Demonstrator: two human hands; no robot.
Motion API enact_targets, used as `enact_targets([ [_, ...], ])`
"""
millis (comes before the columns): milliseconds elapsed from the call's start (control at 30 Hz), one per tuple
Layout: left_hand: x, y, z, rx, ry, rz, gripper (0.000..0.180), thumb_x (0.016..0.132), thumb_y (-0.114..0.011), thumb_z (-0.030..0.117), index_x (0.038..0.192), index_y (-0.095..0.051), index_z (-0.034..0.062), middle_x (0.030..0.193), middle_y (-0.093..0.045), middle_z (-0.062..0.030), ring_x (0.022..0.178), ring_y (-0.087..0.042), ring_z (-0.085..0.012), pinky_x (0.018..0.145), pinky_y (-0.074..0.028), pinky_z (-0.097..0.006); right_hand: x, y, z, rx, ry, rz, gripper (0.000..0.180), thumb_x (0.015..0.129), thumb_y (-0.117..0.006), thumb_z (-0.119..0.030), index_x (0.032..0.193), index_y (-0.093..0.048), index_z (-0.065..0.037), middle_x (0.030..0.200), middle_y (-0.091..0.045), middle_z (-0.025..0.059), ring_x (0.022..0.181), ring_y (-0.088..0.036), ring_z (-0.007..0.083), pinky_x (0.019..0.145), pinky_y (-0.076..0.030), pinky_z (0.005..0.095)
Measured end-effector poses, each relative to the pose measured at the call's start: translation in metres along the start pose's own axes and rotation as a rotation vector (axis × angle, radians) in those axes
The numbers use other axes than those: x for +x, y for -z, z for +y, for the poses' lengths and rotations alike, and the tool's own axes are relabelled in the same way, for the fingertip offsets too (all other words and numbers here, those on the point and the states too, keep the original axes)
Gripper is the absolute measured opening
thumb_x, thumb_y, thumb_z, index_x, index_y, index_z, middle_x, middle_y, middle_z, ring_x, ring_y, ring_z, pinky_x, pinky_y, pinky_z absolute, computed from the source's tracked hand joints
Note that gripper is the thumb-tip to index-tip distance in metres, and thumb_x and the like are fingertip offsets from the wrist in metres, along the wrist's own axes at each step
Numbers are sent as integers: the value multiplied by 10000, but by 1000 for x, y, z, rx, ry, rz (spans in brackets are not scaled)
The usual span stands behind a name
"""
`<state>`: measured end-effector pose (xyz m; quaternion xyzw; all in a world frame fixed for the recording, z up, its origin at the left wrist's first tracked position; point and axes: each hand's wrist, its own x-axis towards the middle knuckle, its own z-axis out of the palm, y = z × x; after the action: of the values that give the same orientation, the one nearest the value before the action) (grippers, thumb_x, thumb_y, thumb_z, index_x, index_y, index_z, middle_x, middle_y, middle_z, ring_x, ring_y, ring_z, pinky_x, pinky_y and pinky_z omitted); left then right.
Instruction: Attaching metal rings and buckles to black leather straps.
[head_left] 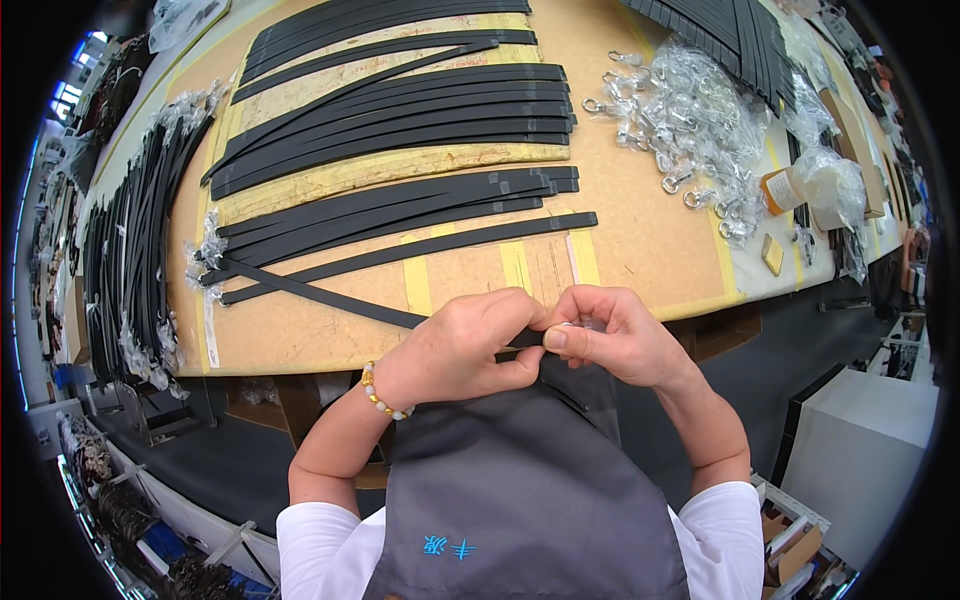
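A flat black strap (340, 296) runs across the near part of the table to my hands, its far end by plastic-wrapped ends at the left. My left hand (465, 335), a beaded bracelet at its wrist, is closed on the strap close to its near end. The fingertips of my right hand (615, 335) pinch that same end, thumb against forefinger. Something small and shiny shows between the right fingers, but I cannot make it out. Just beyond my hands, another black strap (430, 255) lies alone on the table.
More black straps (390, 110) lie in rows on a yellow-taped board (400, 160). Metal snap hooks in see-through plastic (700, 110) are heaped at the right, near an orange-labelled roll (780, 190) and a small yellow block (772, 254). A strap bundle (140, 230) hangs over the left edge.
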<state>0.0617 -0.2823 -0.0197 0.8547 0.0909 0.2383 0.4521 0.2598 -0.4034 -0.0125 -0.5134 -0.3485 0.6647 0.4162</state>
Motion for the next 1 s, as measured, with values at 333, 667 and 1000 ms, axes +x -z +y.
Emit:
enact_targets([
  [333,0,0,4,29,-62,-29,222,776,-742,23,954,-609,23,810,-639,-130,700,-656,-318,606,-535,-403,-2,7,-10,-249,-39,-100,274,1028,-677,-276,1046,-686,-3,848,-681,14,753,-593,77,676,-494,269],
  [667,2,3,15,-298,197,-66,353,795,-608,-79,1140,-576,-10,899,-680,-77,790,-666,-129,665,-528,-278,-4,-4,-4,-283,112,-36,227,1012,-620,-149,1124,-690,35,907,-696,38,855,-571,81,752,-473,278],
  [1000,4,4,12,-404,239,33,354,821,-489,-113,1164,-535,-39,848,-611,-53,750,-559,-80,696,-476,-230,11,2,22,43,210,-83,227,1056,-622,-227,972,-669,-22,859,-645,-33,809,-534,28,716,-436,217],
])
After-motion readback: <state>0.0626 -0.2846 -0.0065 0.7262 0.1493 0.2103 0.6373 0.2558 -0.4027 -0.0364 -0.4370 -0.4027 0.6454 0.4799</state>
